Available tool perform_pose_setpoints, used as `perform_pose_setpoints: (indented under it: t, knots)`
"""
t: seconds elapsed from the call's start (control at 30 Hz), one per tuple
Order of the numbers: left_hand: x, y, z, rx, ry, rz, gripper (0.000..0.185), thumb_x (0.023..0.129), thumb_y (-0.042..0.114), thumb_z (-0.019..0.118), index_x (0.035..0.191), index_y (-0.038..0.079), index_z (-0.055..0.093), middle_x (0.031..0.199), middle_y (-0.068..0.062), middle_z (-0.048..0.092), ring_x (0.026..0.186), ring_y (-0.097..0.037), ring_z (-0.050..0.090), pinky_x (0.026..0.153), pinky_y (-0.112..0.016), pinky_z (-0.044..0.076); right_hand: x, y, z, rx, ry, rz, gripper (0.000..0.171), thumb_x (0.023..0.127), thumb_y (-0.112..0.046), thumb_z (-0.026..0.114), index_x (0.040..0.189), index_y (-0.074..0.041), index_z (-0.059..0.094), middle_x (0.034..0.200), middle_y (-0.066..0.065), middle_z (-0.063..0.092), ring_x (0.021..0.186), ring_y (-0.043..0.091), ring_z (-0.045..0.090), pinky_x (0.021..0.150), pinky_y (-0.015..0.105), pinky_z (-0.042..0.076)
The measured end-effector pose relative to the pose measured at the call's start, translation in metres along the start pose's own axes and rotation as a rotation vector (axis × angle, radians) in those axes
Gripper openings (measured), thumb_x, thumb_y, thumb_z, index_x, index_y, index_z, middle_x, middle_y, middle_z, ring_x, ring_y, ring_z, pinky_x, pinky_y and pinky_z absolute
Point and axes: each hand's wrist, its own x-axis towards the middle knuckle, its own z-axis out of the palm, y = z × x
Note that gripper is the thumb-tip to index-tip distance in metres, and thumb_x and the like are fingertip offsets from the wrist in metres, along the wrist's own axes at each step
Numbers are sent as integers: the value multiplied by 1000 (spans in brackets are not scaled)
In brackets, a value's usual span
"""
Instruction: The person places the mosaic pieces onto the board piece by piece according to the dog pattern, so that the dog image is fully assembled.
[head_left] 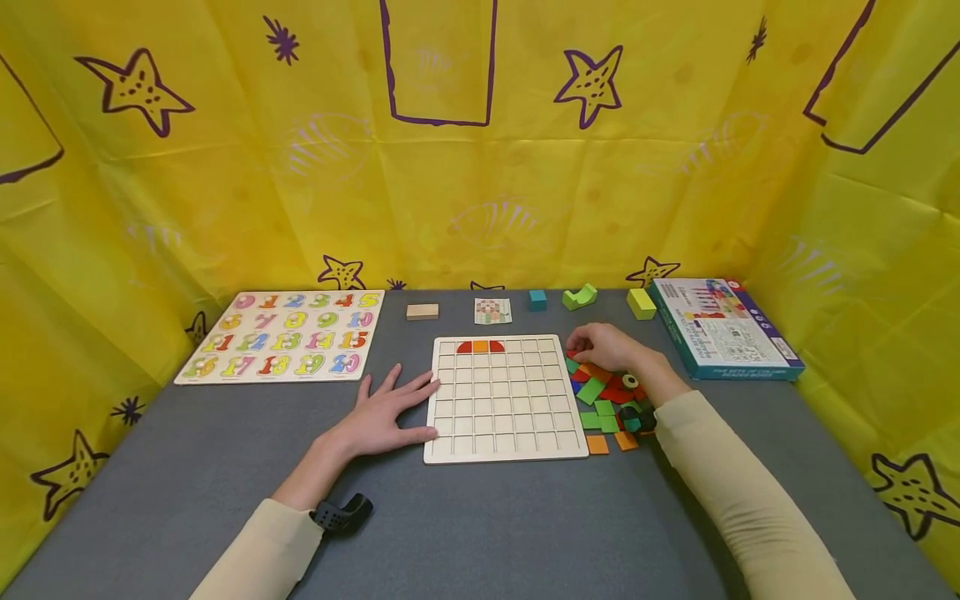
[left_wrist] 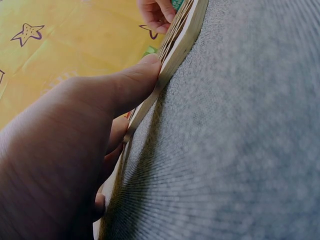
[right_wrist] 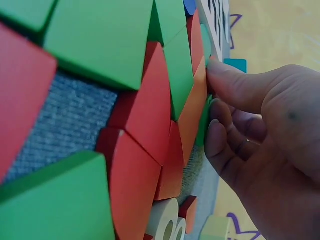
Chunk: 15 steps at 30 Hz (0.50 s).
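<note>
My left hand (head_left: 378, 417) lies flat, steadying the grid board (head_left: 506, 398); my right hand (head_left: 607, 346) pinches among the wooden pieces (head_left: 606, 398); light, rigid, smooth; best gripped by their edges.

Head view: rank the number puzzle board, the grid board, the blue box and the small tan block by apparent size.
1. Number puzzle board
2. Grid board, only somewhat smaller and nearer the camera, so the top two are unsure
3. Blue box
4. Tan block, clearly smallest
</note>
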Motion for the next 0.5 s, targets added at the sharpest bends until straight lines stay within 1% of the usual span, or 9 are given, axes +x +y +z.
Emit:
perform_pose_setpoints:
  t: [0.1, 0.3, 0.4, 0.5]
  knots:
    - [0, 0, 0, 3, -3, -4, 85, 87, 72, 60, 157, 28, 40, 163, 6, 30, 152, -42, 3, 107, -75, -7, 0, -1, -1, -2, -5, 1, 11, 95, -5, 69, 106, -2, 68, 93, 6, 65, 85, 24, 57, 84, 43, 49]
    - [0, 1, -1, 5, -2, 1, 86, 87, 72, 61, 157, 27, 40, 163, 5, 30, 151, -43, 4, 107, -75, -7, -2, -4, -6, 30, 11, -1, 5, 97, -8, 68, 102, -5, 68, 92, 4, 66, 82, 23, 57, 80, 40, 50]
    - [0, 2, -1, 7, -3, 3, 85, 87, 71, 61, 157, 26, 40, 163, 5, 30, 151, -44, 4, 106, -75, -7, -2, -7, -9, 76, 25, -10, 9, 99, -8, 66, 105, -4, 69, 95, 6, 67, 84, 23, 59, 80, 39, 51]
    - [0, 2, -1, 4, -7, 2, 85, 88, 70, 62, 157, 26, 40, 164, 5, 29, 151, -44, 4, 107, -75, -7, -1, -11, -11, 124, 31, -34, 17, 100, -8, 64, 113, 0, 69, 102, 9, 68, 87, 24, 62, 81, 39, 53]
